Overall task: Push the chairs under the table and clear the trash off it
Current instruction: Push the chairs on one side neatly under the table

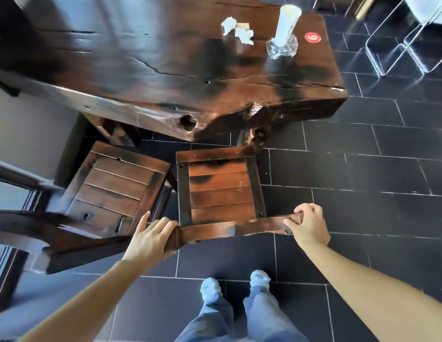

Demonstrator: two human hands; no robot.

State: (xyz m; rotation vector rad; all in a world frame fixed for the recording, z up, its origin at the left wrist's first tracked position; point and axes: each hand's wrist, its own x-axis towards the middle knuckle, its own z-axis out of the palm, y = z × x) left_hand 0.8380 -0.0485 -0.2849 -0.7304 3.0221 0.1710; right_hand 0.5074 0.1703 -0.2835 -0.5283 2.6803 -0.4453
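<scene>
A dark wooden chair (220, 191) stands in front of me, its seat just short of the thick wooden table (151, 70). My left hand (151, 235) grips the left end of its backrest rail and my right hand (308, 223) grips the right end. A second wooden chair (114, 191) stands to the left, angled, its seat also outside the table edge. On the far right part of the tabletop lie crumpled white napkins (237, 29). Beside them a tall white paper cup (286, 23) stands in a glass ashtray (281, 46).
A red round number sticker (312, 37) marks the table's far right corner. Clear acrylic chairs (407, 40) stand on the dark tiled floor (363, 169) at the upper right. A pale wall and a window frame (15, 193) run along the left. My feet are below the chair.
</scene>
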